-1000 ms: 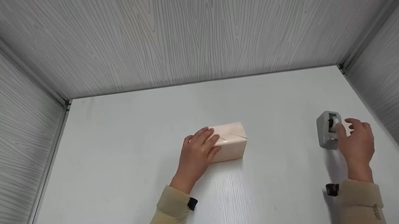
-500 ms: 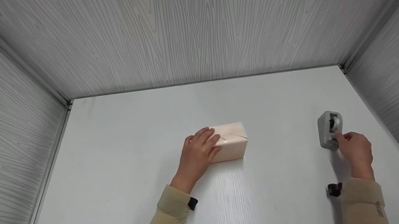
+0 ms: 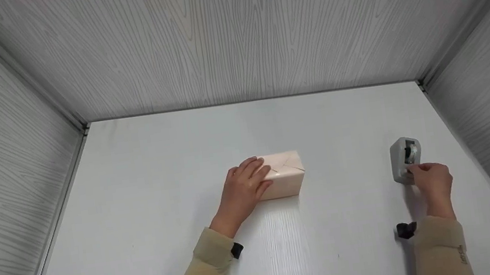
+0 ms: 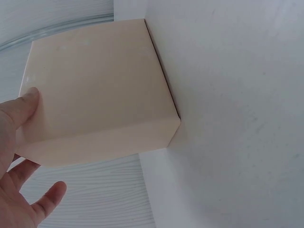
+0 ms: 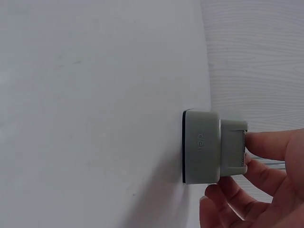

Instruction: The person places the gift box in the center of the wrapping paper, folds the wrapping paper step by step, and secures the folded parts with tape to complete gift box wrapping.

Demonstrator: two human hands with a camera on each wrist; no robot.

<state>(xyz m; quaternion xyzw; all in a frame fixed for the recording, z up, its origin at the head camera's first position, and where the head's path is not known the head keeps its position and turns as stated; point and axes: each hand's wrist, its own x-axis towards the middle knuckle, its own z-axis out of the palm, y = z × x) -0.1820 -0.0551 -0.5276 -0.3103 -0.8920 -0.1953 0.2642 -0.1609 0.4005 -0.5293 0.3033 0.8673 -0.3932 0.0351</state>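
Observation:
A pale pink wrapped box (image 3: 285, 174) with folded flaps on its upper face sits near the middle of the table. My left hand (image 3: 243, 189) grips its left end, thumb (image 4: 29, 102) on the near face and fingers over the top. Toward the right stands a grey tape dispenser (image 3: 400, 159) with a roll of clear tape (image 3: 411, 152) in it. My right hand (image 3: 433, 180) is at the dispenser's near end, thumb and index finger pinching at the serrated cutter (image 5: 244, 148). Other fingers curl below the cutter end in the right wrist view. The tape's end is mostly hidden by the fingertips.
The white table (image 3: 170, 147) is bounded by grey wood-grain panels at the back (image 3: 231, 35) and on both sides. Its right edge runs close to the dispenser. A black wrist camera strap (image 3: 407, 230) sits at the right cuff.
My right hand has come down from beside the tape roll to the cutter end, its spread fingers closing into a pinch there. The left hand and box have stayed still.

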